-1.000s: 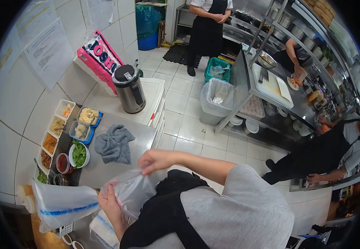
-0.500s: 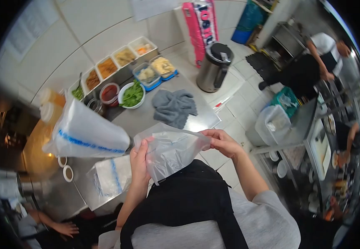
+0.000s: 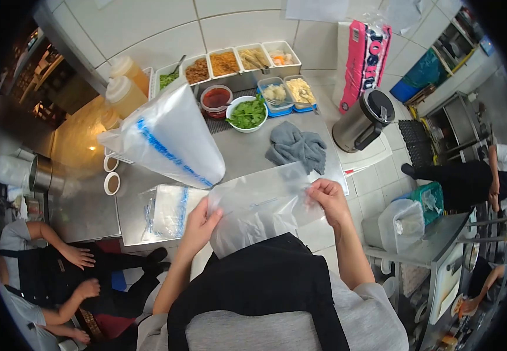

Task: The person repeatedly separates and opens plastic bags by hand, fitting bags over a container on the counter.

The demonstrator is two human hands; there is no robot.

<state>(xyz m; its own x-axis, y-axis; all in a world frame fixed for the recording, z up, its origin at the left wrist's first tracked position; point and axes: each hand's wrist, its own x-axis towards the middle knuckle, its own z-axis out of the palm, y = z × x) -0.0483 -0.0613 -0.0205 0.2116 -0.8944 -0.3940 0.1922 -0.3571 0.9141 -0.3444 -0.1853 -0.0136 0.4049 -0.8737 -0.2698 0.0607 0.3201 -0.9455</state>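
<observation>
A translucent plastic bag (image 3: 259, 213) is stretched flat between my two hands, in front of my black apron. My left hand (image 3: 202, 225) is closed on its left edge, thumb on top. At the upper right edge, my right hand (image 3: 328, 200) pinches the plastic. Just beyond my left hand stands a large white plastic sack (image 3: 169, 143) with blue print on the steel counter (image 3: 236, 153). Near my left wrist lies a flat stack of clear bags (image 3: 171, 210) with a blue stripe. A crumpled grey cloth (image 3: 296, 147) rests beyond the bag.
Food tubs (image 3: 224, 62) line the wall, with a bowl of green leaves (image 3: 246, 113) before them. A steel thermos (image 3: 361, 123) and a pink package (image 3: 366, 64) stand right. Small sauce cups (image 3: 112, 183) sit left. Several people work on both sides.
The bag has been pulled wider and flatter between my hands, my right hand farther from my left. My view has turned, showing more of the people at left.
</observation>
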